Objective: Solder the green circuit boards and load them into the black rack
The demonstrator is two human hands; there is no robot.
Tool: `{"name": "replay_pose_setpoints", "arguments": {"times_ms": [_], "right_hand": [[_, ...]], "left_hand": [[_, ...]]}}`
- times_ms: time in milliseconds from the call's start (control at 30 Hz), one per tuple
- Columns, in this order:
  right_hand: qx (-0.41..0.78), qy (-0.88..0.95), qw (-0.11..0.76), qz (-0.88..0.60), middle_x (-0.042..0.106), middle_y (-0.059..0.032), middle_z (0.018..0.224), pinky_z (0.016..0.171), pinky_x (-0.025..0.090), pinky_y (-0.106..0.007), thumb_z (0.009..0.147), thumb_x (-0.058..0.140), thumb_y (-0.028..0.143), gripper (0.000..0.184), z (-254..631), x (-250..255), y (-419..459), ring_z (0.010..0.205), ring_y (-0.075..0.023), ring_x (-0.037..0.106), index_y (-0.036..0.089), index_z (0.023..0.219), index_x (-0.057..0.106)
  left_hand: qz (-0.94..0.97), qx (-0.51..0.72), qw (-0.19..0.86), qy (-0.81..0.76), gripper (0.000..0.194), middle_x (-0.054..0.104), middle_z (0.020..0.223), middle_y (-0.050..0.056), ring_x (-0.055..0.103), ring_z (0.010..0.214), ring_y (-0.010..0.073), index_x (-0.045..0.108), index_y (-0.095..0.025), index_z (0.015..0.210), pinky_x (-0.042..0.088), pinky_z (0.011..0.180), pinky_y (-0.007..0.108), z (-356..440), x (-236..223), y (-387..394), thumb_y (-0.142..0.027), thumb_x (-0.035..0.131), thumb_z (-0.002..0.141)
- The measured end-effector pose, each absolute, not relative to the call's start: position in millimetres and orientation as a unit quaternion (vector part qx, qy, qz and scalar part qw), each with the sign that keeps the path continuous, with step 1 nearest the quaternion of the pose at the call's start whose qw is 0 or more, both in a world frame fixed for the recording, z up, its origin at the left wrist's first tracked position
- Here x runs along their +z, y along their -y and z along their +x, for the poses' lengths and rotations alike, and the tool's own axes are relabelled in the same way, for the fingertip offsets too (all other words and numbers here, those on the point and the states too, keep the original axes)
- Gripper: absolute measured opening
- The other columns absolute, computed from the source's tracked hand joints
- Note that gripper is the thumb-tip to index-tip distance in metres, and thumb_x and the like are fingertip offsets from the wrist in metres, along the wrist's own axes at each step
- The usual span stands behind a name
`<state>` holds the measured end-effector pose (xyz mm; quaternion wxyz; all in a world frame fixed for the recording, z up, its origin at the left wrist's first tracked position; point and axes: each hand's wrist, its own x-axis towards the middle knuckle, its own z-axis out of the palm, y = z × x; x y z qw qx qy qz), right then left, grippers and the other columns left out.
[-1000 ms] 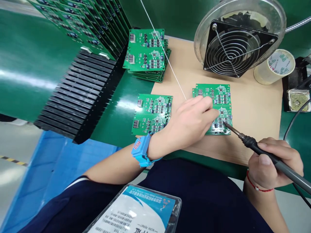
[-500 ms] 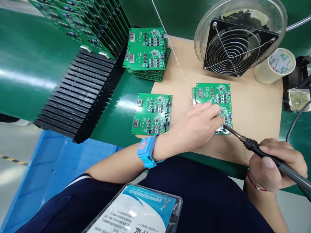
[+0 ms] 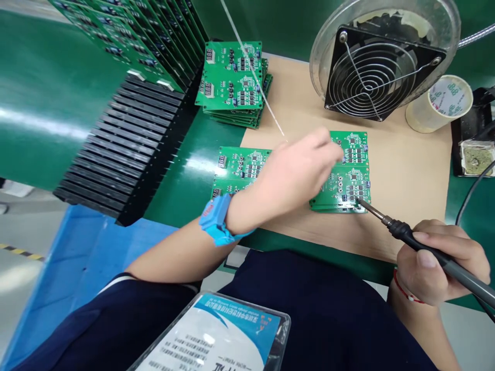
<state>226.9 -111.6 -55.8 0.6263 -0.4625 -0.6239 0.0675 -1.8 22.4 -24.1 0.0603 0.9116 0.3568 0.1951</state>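
My right hand [image 3: 441,263] grips a soldering iron [image 3: 410,234] by its dark handle. Its tip lies at the lower right part of a green circuit board [image 3: 348,172], which rests on other boards. Over the left side of that board, my left hand [image 3: 297,170] is closed in a pinch, with a blue strap around the wrist. A thin pale solder wire [image 3: 251,67] runs down from above into this hand; the fingertips and the wire's end are hidden. Partly behind the left hand and wrist lies another circuit board [image 3: 243,165].
A stack of circuit boards [image 3: 232,77] stands at the back. To the left, a black slotted rack [image 3: 124,144] holds several upright boards. A fan [image 3: 367,77], a tape roll [image 3: 441,105] and a sponge holder [image 3: 477,157] stand at the right. Brown card [image 3: 410,170] covers part of the green table.
My left hand has moved left and slightly up, away from the iron's tip, and the wire has shifted with it. More of the board now shows. The iron has barely moved.
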Motion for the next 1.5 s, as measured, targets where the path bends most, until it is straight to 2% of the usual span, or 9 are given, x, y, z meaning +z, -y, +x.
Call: {"name": "replay_pose_setpoints", "arguments": {"times_ms": [200,433,600,833,1033,1167,1267,1367,1500], "right_hand": [[0.064,0.631,0.622,-0.46,0.062,0.0003,0.067,0.044,0.044,-0.03,0.081,0.067,0.015,0.023,226.7,-53.0,113.3,0.053,-0.0148,0.055,0.015,0.101,0.076],[0.019,0.598,0.655,-0.461,0.061,0.0004,0.064,0.043,0.043,-0.029,0.079,0.068,0.018,0.021,225.0,-57.1,110.0,0.052,-0.0147,0.054,0.016,0.097,0.078],[-0.019,0.543,0.712,-0.444,0.057,0.0005,0.06,0.039,0.036,-0.029,0.075,0.07,0.022,0.025,227.2,-64.2,99.9,0.05,-0.0156,0.051,0.022,0.096,0.082],[-0.064,0.506,0.723,-0.465,0.051,-0.0007,0.056,0.034,0.027,-0.032,0.074,0.068,0.029,0.025,235.1,-67.1,95.0,0.047,-0.0186,0.045,0.032,0.093,0.083],[-0.063,0.497,0.717,-0.485,0.052,-0.0014,0.055,0.033,0.028,-0.035,0.071,0.066,0.032,0.027,235.2,-67.8,98.4,0.046,-0.0197,0.046,0.035,0.091,0.084],[-0.051,0.504,0.712,-0.486,0.056,-0.0017,0.059,0.031,0.03,-0.036,0.072,0.066,0.03,0.028,235.0,-68.9,98.3,0.045,-0.0193,0.047,0.034,0.093,0.084],[-0.06,0.51,0.715,-0.475,0.057,-0.0014,0.059,0.03,0.029,-0.036,0.072,0.066,0.03,0.028,235.3,-70.3,95.6,0.044,-0.0184,0.046,0.034,0.093,0.084],[-0.062,0.507,0.72,-0.47,0.054,-0.0006,0.055,0.03,0.028,-0.034,0.072,0.068,0.031,0.025,234.9,-68.6,93.1,0.042,-0.018,0.046,0.033,0.091,0.084],[0.026,0.492,0.688,-0.533,0.063,0.0007,0.064,0.033,0.033,-0.034,0.077,0.074,0.037,0.021,228.4,-54.8,94.9,0.044,-0.0161,0.052,0.033,0.095,0.082]], "left_hand": [[0.865,0.23,0.107,-0.433,0.012,0.061,0.087,0.004,0.059,0.078,0.0198,0.065,-0.024,0.103,0.045,0.066,0.033,-22.5,-37.9,-60.8,-0.021,0.059,0.094],[0.864,0.194,0.186,-0.426,0.032,0.058,0.094,0.003,0.063,0.081,0.0173,0.064,-0.02,0.115,0.049,0.071,0.029,-29.8,-60.4,-70.2,-0.045,0.065,0.096],[0.822,0.222,0.268,-0.45,0.024,0.052,0.085,-0.001,0.058,0.072,0.0132,0.062,-0.018,0.1,0.049,0.067,0.028,-20.0,-49.4,-68.6,-0.038,0.072,0.09],[0.635,0.28,0.526,-0.491,0.013,0.034,0.059,-0.007,0.03,0.047,0.007,0.053,-0.022,0.082,0.027,0.045,0.023,-29.8,-12.1,-55.5,-0.029,0.061,0.089],[0.559,0.306,0.52,-0.569,0.036,0.034,0.053,-0.009,0.023,0.045,0.0048,0.055,-0.023,0.078,0.016,0.044,0.025,-104.0,-19.6,-54.9,-0.049,0.079,0.075],[0.552,0.269,0.428,-0.663,0.048,0.039,0.053,-0.007,0.029,0.049,0.005,0.055,-0.022,0.074,0.021,0.048,0.026,-141.4,-29.2,-50.3,-0.064,0.077,0.078],[0.569,0.265,0.339,-0.701,0.038,0.051,0.066,-0.005,0.041,0.062,0.0078,0.06,-0.019,0.078,0.03,0.057,0.027,-145.1,-33.2,-45.2,-0.051,0.08,0.083],[0.592,0.307,0.272,-0.693,0.018,0.052,0.076,-0.006,0.043,0.066,0.0084,0.058,-0.02,0.086,0.031,0.06,0.027,-131.4,-33.2,-42.2,-0.021,0.076,0.086],[0.599,0.357,0.371,-0.613,0.018,0.042,0.062,-0.007,0.038,0.054,0.0088,0.051,-0.023,0.087,0.03,0.05,0.026,-93.7,-26.0,-34.7,-0.006,0.051,0.082]]}}
